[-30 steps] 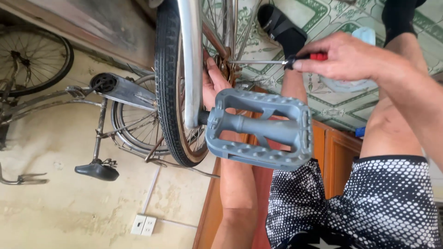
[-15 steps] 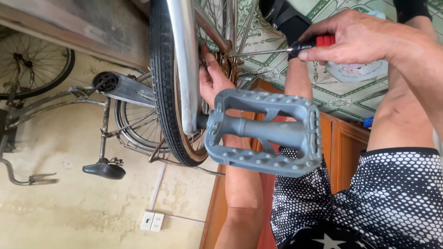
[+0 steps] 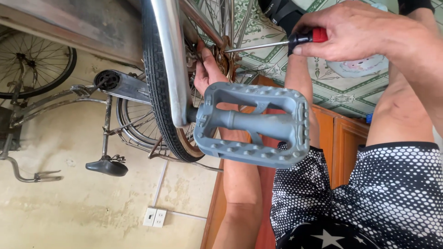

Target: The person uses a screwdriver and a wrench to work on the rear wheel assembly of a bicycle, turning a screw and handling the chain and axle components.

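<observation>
Since the earlier frame the grey pedal (image 3: 253, 124) has swung closer. In the head view, the screwdriver (image 3: 281, 44) is gripped by the right hand (image 3: 355, 30); its tip is set at the rusty sprocket (image 3: 226, 60), steadied (partly hidden) by the left hand (image 3: 207, 69). Adjustment seems underway; steady pressure is called for next.

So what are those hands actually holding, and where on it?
The right hand grips a screwdriver by its red and black handle. The left hand rests on the rusty sprocket; whether it grips it cannot be told.
</observation>
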